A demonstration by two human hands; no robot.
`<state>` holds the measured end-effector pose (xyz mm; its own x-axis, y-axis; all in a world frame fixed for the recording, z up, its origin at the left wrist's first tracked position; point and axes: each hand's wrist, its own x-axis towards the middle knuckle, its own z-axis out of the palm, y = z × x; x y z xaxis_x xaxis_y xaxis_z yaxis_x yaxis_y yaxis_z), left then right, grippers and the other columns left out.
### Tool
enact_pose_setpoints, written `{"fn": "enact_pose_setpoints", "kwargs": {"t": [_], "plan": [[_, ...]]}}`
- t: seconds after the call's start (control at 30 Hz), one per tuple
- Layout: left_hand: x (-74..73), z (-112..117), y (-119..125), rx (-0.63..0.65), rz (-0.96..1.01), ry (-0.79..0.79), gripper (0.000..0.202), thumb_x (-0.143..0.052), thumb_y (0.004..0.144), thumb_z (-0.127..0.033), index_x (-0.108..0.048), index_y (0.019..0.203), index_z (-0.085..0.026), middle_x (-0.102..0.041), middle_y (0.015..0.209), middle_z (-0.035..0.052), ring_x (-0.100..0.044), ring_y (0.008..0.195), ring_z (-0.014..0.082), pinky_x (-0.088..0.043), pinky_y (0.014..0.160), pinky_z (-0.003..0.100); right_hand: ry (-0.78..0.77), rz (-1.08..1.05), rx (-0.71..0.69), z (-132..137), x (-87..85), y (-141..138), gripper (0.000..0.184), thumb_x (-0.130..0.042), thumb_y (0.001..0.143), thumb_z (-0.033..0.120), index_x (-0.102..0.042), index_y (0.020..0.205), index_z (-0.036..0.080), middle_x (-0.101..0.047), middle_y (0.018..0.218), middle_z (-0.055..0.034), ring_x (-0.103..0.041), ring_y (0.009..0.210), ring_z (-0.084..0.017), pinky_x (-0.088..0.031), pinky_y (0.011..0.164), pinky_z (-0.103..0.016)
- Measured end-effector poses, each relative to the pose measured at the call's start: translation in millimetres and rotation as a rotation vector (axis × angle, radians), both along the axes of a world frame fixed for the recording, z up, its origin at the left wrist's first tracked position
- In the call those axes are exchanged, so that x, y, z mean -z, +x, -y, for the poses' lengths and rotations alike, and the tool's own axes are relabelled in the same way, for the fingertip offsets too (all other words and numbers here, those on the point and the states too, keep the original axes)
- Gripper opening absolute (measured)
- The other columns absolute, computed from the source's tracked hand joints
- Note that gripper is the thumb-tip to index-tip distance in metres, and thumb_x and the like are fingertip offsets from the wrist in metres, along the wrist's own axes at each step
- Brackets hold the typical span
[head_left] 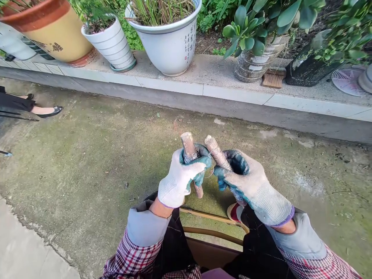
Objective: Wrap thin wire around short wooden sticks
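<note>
Both hands wear white knit gloves with teal-coated fingers. My left hand [182, 177] is closed round a short wooden stick [188, 146] wound with thin wire, held nearly upright. My right hand [245, 176] is closed round a second wooden stick [216, 153], tilted with its top leaning left. The two stick tops stand close together, and a thin wire [209, 173] runs between the hands at fingertip level. Below my hands are grey cuffs and plaid sleeves.
Mossy concrete ground lies ahead. A low ledge [203, 83] carries a yellow pot [52, 31], a ribbed white pot [112, 42], a large white pot [171, 42] and a jade plant [255, 35]. Another person's foot in a black shoe [49, 112] is at left. A wooden frame [212, 224] sits between my knees.
</note>
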<state>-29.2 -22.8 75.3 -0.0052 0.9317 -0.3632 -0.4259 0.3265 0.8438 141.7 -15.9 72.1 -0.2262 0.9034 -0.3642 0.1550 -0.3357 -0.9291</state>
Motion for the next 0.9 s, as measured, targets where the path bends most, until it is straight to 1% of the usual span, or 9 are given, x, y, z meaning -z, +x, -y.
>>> {"fn": "enact_pose_setpoints", "kwargs": {"t": [0.1,0.17,0.23,0.4,0.47,0.53,0.67,0.8,0.9], "plan": [[2.8,0,-2,0.02,0.021,0.012,0.023,-0.074,0.058,-0.024,-0.06,0.075,-0.019,-0.053,0.053,-0.008,-0.041,0.036,0.0054,-0.035,0.034,0.019,-0.042,-0.044,0.031,2,-6.0,-1,0.025,-0.081,0.075,0.035,-0.065,0.086,0.019,-0.061,0.062,0.0036,-0.055,0.046,-0.011,-0.042,0.039,-0.021],[4.1,1,-3,0.022,0.011,0.032,0.022,-0.074,0.059,-0.023,-0.06,0.076,-0.019,-0.054,0.054,-0.0078,-0.042,0.037,0.0053,-0.036,0.034,0.018,-0.095,-0.081,0.019,3,-9.6,-1,0.024,-0.078,0.078,0.038,-0.065,0.085,0.019,-0.062,0.062,0.0027,-0.054,0.044,-0.011,-0.041,0.038,-0.022],[4.1,2,-4,0.034,-0.002,0.048,0.02,-0.073,0.061,-0.022,-0.06,0.076,-0.019,-0.054,0.053,-0.0078,-0.042,0.036,0.0053,-0.036,0.035,0.019,-0.09,-0.078,0.012,4,-9.8,-1,0.024,-0.076,0.08,0.039,-0.066,0.087,0.019,-0.062,0.062,0.0028,-0.053,0.043,-0.01,-0.041,0.038,-0.022],[-0.5,3,-2,0.066,-0.078,0.013,0.02,-0.075,0.062,-0.023,-0.061,0.074,-0.018,-0.055,0.053,-0.0065,-0.043,0.035,0.0062,-0.035,0.033,0.019,0.171,0.103,0.079,4,4.9,4,0.026,-0.08,0.077,0.038,-0.068,0.093,0.02,-0.065,0.072,0.0021,-0.056,0.054,-0.012,-0.048,0.048,-0.025],[-2.8,2,-1,0.037,-0.112,0.001,0.02,-0.076,0.062,-0.025,-0.063,0.075,-0.018,-0.055,0.053,-0.0063,-0.043,0.036,0.0061,-0.036,0.033,0.019,0.245,0.169,0.091,4,10.9,7,0.027,-0.079,0.078,0.039,-0.069,0.095,0.021,-0.067,0.076,0.0013,-0.058,0.058,-0.013,-0.049,0.052,-0.027],[-4.6,0,-1,-0.029,-0.119,0.024,0.02,-0.075,0.063,-0.026,-0.066,0.079,-0.018,-0.058,0.057,-0.0056,-0.043,0.037,0.0059,-0.038,0.034,0.02,0.29,0.218,0.081,4,14.4,9,0.027,-0.078,0.079,0.039,-0.069,0.098,0.022,-0.068,0.076,0.0015,-0.059,0.06,-0.014,-0.049,0.053,-0.027],[-6.1,-2,0,-0.164,-0.203,0.034,0.019,-0.076,0.066,-0.028,-0.068,0.08,-0.018,-0.059,0.057,-0.0051,-0.044,0.037,0.0059,-0.036,0.033,0.019,0.369,0.304,0.036,5,14.8,9,0.023,-0.076,0.081,0.039,-0.068,0.097,0.023,-0.068,0.076,0.0018,-0.063,0.064,-0.016,-0.05,0.058,-0.028],[-4.5,-2,5,-0.173,-0.341,-0.011,0.023,-0.081,0.064,-0.03,-0.067,0.076,-0.017,-0.058,0.055,-0.0053,-0.045,0.036,0.0061,-0.037,0.034,0.019,0.477,0.427,0.007,5,11.1,7,0.02,-0.073,0.084,0.037,-0.068,0.098,0.025,-0.071,0.081,0.0011,-0.066,0.069,-0.018,-0.052,0.065,-0.03],[-1.7,-1,10,-0.21,-0.415,0.028,0.023,-0.083,0.064,-0.03,-0.065,0.071,-0.018,-0.059,0.056,-0.0047,-0.046,0.039,0.0067,-0.039,0.035,0.019,0.585,0.551,-0.002,5,8.7,7,0.016,-0.069,0.085,0.035,-0.068,0.098,0.025,-0.072,0.085,-0.0001,-0.067,0.072,-0.019,-0.051,0.066,-0.03]]}}
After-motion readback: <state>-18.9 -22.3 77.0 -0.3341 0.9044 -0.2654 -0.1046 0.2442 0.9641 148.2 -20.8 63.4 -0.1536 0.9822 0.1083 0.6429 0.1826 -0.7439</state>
